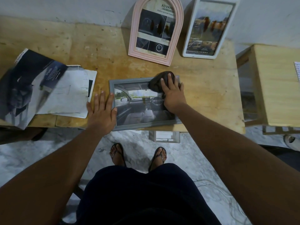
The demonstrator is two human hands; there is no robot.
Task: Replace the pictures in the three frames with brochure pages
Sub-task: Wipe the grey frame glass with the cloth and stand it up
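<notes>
Three frames were on the wooden table (203, 88). The pink frame (133, 38) and the white frame (199, 56) leaned upright against the wall, each with a brochure page inside. The grey frame (129, 80) lay flat close to the front edge of the table, showing a car-interior page.

The left hand (101, 111) lay flat on the table with fingers spread and the thumb against the left rim of the grey frame, probably to stop it from sliding. The right hand (172, 95) pressed a dark cloth (155, 85) on the far right corner with almost straight fingers held close together, so I judged that the glass was being wiped.

The brochure (32, 88) and loose pages (73, 95) lay just beside the left hand. Bare table was open to the right, and between the grey frame and the standing frames.
</notes>
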